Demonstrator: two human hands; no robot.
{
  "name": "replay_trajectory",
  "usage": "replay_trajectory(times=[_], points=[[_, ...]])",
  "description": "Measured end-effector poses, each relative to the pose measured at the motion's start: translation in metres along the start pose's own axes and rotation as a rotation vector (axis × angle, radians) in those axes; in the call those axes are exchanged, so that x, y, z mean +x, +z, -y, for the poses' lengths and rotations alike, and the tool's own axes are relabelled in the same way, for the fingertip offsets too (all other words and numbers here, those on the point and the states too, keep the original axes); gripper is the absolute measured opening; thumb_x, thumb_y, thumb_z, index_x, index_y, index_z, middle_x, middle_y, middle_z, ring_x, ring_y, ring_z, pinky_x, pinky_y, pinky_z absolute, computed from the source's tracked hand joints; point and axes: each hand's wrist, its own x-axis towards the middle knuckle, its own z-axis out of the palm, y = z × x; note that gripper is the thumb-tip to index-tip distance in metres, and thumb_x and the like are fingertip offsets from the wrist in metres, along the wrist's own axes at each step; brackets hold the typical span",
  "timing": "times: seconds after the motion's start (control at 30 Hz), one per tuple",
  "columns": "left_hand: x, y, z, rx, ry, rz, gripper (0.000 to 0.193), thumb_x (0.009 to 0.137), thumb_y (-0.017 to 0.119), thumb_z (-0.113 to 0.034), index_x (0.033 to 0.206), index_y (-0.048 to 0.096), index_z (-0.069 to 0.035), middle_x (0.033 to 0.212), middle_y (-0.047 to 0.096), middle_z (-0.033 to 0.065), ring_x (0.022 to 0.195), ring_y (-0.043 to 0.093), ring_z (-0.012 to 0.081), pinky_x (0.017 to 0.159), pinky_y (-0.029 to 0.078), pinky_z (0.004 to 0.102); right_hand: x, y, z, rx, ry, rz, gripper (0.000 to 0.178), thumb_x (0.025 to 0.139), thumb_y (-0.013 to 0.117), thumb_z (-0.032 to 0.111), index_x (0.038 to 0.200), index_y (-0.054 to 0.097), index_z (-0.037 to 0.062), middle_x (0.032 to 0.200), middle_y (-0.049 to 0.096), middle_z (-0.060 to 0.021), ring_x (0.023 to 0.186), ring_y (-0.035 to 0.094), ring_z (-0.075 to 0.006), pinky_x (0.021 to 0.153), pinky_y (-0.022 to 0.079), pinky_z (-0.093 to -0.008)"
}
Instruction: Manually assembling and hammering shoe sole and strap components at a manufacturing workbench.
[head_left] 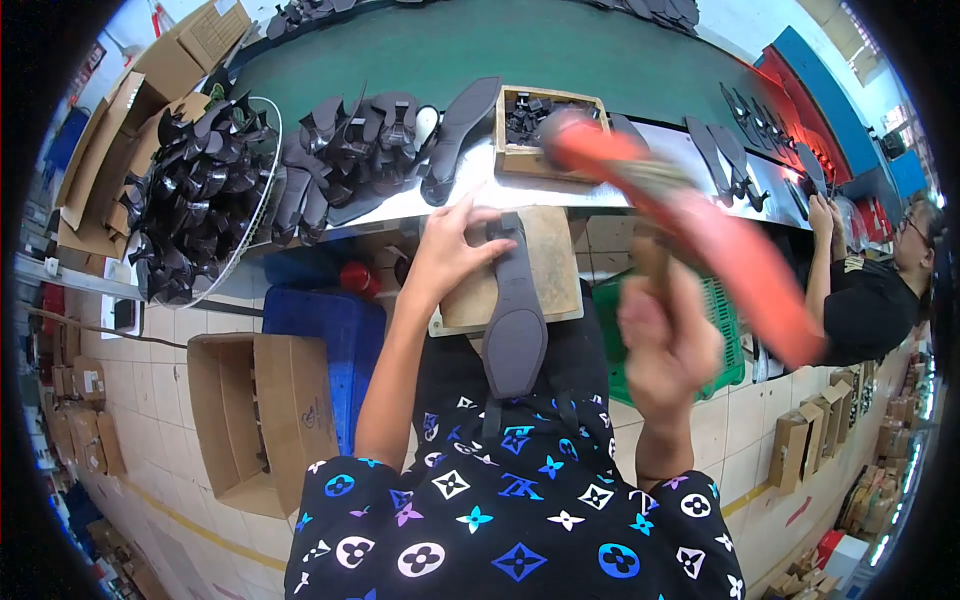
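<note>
A dark grey shoe sole (pixel 515 345) lies lengthwise over a worn pale board (pixel 558 262) at my lap, its wide toe end toward me. My left hand (pixel 455 248) grips the sole's narrow far end, with the thumb pressed on its face and the fingers around the far side. In my right hand (pixel 668 340) is the handle of a hammer with a long red-orange head (pixel 735 255), raised to the right above the board and smeared by motion. What lies under the sole's far end is hidden.
Beyond the board, a wooden box (pixel 550 162) of small black pieces stands on the bench beside several soles and heeled shoe parts (pixel 350 140). A basket (pixel 205 200) piled with them is at left. Below are a blue bin (pixel 325 330), carton (pixel 265 420) and green crate (pixel 725 330). A co-worker (pixel 880 290) sits at right.
</note>
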Motion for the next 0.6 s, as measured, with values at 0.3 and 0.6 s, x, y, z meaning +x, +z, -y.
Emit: replay_trajectory(times=[0.3,0.6], points=[[-0.011,0.002,-0.004,0.415,0.081,0.043,0.079,0.078,0.075,-0.053,0.143,0.049,-0.016,0.135,0.062,-0.0008,0.138,0.044,0.0251,0.113,0.009,0.0677,-0.004,0.009,-0.010,0.058,0.005,0.024,0.033,0.095,0.062,0.005,0.125,0.055,-0.0051,0.088,0.066,-0.0175,0.075,0.068,-0.0256,0.069,0.053,-0.0349],[-0.025,-0.008,-0.028,0.547,0.175,0.073,0.036,0.086,0.072,-0.035,0.115,0.072,-0.016,0.118,0.071,0.0046,0.127,0.056,0.0267,0.112,0.027,0.0594,-0.009,0.021,-0.039,-0.040,0.060,0.105,0.036,0.093,0.063,0.002,0.127,0.056,-0.0045,0.104,0.069,-0.0239,0.091,0.071,-0.0374,0.076,0.056,-0.0380]])
